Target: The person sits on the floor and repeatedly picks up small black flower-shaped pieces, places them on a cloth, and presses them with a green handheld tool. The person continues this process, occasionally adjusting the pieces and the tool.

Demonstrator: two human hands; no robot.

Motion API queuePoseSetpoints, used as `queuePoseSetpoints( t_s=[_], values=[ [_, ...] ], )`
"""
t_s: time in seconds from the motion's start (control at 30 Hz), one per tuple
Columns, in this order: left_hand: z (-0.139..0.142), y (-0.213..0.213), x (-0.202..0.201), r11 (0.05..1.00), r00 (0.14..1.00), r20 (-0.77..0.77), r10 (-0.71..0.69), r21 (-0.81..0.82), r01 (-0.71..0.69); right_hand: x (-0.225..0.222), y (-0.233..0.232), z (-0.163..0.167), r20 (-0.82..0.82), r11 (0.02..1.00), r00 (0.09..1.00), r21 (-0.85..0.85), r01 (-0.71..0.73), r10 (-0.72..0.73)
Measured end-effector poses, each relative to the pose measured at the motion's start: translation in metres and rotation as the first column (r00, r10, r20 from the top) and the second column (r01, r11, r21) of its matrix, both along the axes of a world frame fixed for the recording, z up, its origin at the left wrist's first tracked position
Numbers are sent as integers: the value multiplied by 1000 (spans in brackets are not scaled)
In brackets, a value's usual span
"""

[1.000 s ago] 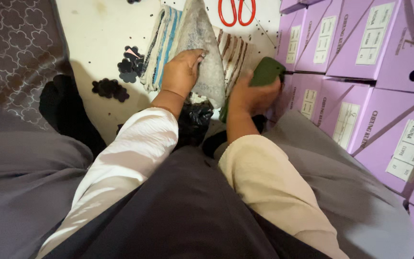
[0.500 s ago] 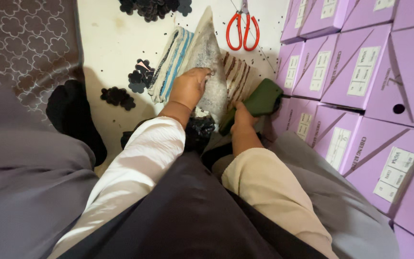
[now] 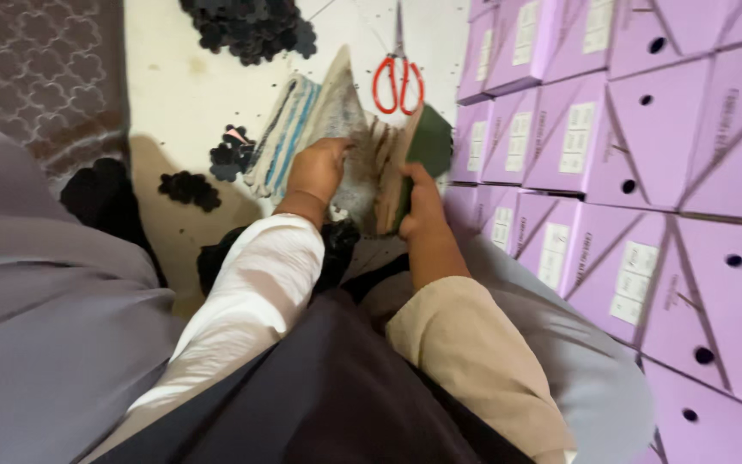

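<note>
A book of fabric swatches [image 3: 337,112] lies on the pale floor [image 3: 173,94] in front of me. Its top pages are grey and blue-striped cloth. My left hand [image 3: 318,168] presses flat on the grey swatch page. My right hand [image 3: 419,199] grips a bunch of brownish pages and the dark green cover [image 3: 429,142], tilted up on edge at the right side of the book. Both sleeves are pale, and dark cloth covers my lap.
Red-handled scissors [image 3: 398,79] lie on the floor beyond the book. Stacked lilac boxes [image 3: 646,155] form a wall on the right. Black cut-out pieces [image 3: 246,26] are heaped at the top, with smaller clusters [image 3: 189,187] to the left. A patterned mat [image 3: 36,69] lies far left.
My right hand has lifted the green cover and brown pages from lying flat to standing on edge. The view has shifted, bringing the scissors lower in frame.
</note>
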State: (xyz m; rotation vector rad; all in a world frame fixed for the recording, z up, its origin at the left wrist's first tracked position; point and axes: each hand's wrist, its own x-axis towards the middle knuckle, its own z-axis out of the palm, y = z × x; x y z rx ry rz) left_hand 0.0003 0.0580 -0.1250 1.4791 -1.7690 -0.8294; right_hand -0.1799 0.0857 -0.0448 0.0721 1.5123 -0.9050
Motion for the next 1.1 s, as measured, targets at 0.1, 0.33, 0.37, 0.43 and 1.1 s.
queuePoseSetpoints(
  t_s=[0.1, 0.33, 0.37, 0.43, 1.1],
  values=[
    [7, 3, 0, 999, 1000, -21, -10, 36, 10, 13, -17, 52, 47, 991, 999, -137, 2, 5],
    [11, 5, 1, 1000, 999, 39, 19, 11, -19, 22, -25, 142, -262, 808, 962, -549, -214, 77],
    [11, 4, 0, 1000, 1000, 28, 14, 8, -14, 24, -23, 145, -347, 790, 936, -556, -259, 62],
    [12, 3, 1, 1000, 1000, 7, 6, -1, -6, 42, -14, 136, -691, 817, 722, -400, -416, 29],
    [4, 2, 3, 989, 998, -4, 57, 140, -56, 73, 17, 82, -848, 541, 503, -506, -672, -167]
  ],
)
